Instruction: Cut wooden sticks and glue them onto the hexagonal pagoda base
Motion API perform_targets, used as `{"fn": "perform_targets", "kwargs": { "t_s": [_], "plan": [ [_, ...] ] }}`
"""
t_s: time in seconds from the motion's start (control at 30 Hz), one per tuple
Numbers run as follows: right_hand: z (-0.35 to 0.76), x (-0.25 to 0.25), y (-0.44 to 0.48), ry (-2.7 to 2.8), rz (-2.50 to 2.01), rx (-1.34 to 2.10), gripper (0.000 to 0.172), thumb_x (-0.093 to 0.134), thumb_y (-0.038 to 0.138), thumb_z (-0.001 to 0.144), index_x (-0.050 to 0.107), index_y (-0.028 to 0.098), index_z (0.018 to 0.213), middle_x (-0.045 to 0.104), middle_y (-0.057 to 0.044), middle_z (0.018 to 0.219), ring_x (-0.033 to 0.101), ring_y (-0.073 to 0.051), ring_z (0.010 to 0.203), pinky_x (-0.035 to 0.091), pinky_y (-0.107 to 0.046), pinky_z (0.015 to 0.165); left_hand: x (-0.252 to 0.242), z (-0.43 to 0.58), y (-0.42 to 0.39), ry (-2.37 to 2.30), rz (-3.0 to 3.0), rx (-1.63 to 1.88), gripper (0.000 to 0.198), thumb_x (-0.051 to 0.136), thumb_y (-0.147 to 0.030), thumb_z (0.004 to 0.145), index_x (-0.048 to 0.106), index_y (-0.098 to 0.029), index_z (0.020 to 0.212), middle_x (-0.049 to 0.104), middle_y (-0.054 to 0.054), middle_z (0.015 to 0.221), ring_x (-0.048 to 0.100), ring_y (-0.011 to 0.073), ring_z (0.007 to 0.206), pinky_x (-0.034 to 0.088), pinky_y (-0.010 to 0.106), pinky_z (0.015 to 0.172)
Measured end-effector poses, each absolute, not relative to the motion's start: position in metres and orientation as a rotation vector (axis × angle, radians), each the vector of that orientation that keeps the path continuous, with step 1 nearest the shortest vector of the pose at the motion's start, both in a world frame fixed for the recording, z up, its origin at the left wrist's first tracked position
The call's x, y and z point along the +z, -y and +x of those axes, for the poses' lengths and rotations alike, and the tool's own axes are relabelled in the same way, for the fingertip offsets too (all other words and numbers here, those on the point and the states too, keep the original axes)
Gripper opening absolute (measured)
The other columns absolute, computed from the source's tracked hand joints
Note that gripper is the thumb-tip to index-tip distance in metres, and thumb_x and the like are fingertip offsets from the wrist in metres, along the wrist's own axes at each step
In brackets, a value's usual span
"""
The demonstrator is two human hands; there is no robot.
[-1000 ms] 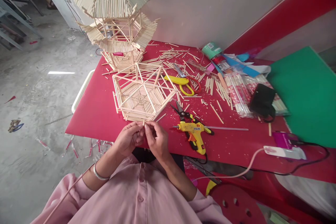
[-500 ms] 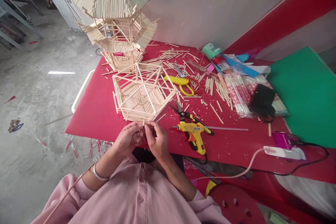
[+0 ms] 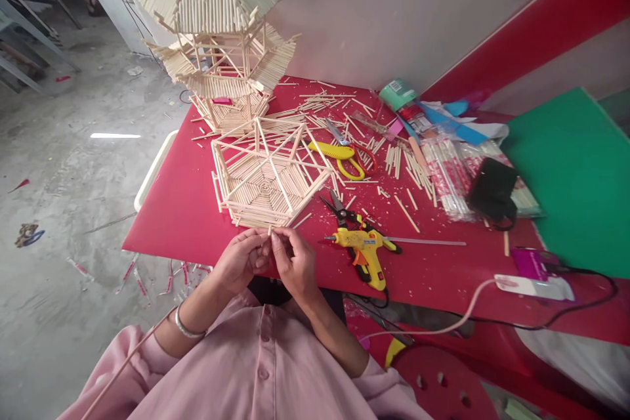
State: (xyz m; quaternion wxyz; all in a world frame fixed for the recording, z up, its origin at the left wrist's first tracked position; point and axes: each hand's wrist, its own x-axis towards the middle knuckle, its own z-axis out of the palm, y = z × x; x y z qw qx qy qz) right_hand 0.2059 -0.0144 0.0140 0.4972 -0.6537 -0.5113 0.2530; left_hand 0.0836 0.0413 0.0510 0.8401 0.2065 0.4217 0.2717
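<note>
My left hand (image 3: pixel 241 261) and my right hand (image 3: pixel 294 264) meet at the near edge of the red table (image 3: pixel 177 216). Both pinch a short wooden stick (image 3: pixel 270 231) between their fingertips. Just beyond them lies a hexagonal frame of wooden sticks (image 3: pixel 266 174), flat on the table. Behind it stands a tall stick-built pagoda tower (image 3: pixel 219 33). A yellow glue gun (image 3: pixel 365 251) lies right of my right hand, with small black pliers (image 3: pixel 339 209) beside it.
Yellow-handled scissors (image 3: pixel 342 156), loose sticks (image 3: pixel 408 167) and packets of sticks (image 3: pixel 450 177) cover the middle and right of the table. A black pouch (image 3: pixel 492 190), a green board (image 3: pixel 575 177) and a white power strip (image 3: pixel 534 285) with cables sit at the right. Concrete floor lies left.
</note>
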Motion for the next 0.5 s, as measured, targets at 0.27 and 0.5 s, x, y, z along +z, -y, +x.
{"fn": "perform_targets", "kwargs": {
  "t_s": [0.27, 0.5],
  "plan": [
    [0.2062, 0.0132, 0.0144, 1.235, -1.585, 0.619, 0.016, 0.056, 0.033, 0.098, 0.067, 0.022, 0.102, 0.077, -0.005, 0.09, 0.073, -0.017, 0.081, 0.059, -0.028, 0.075, 0.0506, 0.0841, -0.0406, -0.898, 0.413, 0.59, 0.026, 0.078, -0.029, 0.071, 0.057, -0.014, 0.075, 0.051, -0.005, 0.052, 0.038, 0.0048, 0.038, 0.027, 0.018, 0.04],
    [0.2056, 0.0128, 0.014, 1.234, -1.588, 0.618, 0.017, 0.056, 0.034, 0.098, 0.067, 0.023, 0.102, 0.077, -0.005, 0.089, 0.073, -0.018, 0.081, 0.06, -0.028, 0.075, 0.0516, 0.0843, -0.0409, -0.895, 0.42, 0.576, 0.026, 0.078, -0.029, 0.071, 0.056, -0.014, 0.075, 0.051, -0.005, 0.052, 0.038, 0.0049, 0.039, 0.028, 0.018, 0.04]
  ]
}}
